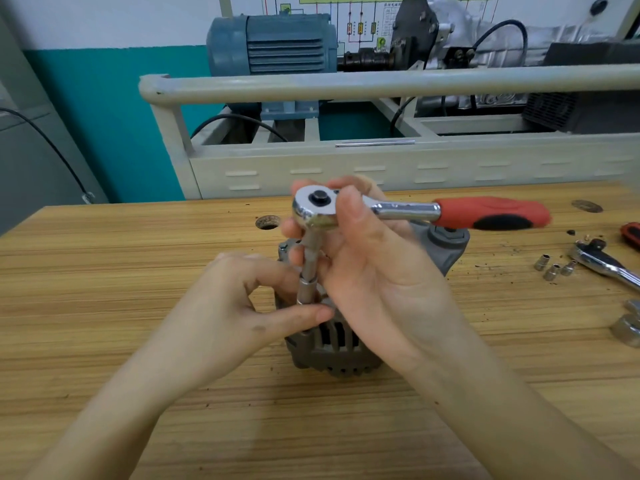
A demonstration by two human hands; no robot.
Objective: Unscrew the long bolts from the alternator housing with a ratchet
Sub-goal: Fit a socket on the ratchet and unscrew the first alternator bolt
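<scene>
Right hand (367, 251) grips ratchet (408, 209); left hand (242, 306) pinches its extension (308, 271) above alternator (332, 348).

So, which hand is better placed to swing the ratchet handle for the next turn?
Probably the right hand: it already grips the ratchet at its head, on the handle's side. The left hand pinches the socket extension low, near the alternator, steadying it.
</scene>
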